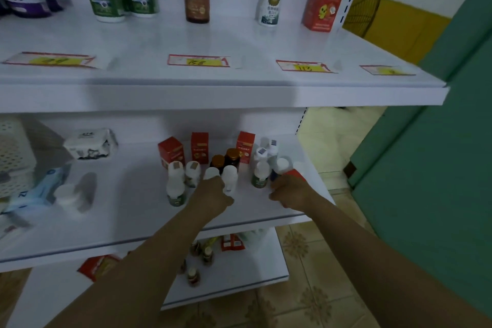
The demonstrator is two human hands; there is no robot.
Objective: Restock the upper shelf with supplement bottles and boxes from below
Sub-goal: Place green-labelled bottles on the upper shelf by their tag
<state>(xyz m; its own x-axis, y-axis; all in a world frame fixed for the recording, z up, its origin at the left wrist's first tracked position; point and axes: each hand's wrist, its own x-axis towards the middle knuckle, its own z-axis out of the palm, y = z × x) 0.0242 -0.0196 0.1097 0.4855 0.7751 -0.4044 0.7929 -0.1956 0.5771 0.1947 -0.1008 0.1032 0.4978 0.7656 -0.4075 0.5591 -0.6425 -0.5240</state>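
Left hand (213, 192) grip clamped on white bottle (211, 172) poking above it, right hand (288, 192) grip seemingly clamped on red box (296, 174)

Two arms are in view, uncovered along their whole visible length. The left forearm (149, 255) and the right forearm (359, 242) are bare from the bottom edge of the view up to the wrists, and the left hand (213, 194) and the right hand (286, 193) are bare too. The forearms are long and slim, broad near the camera and narrowing toward the wrists. Dim light and blur hide finer detail such as the nails.
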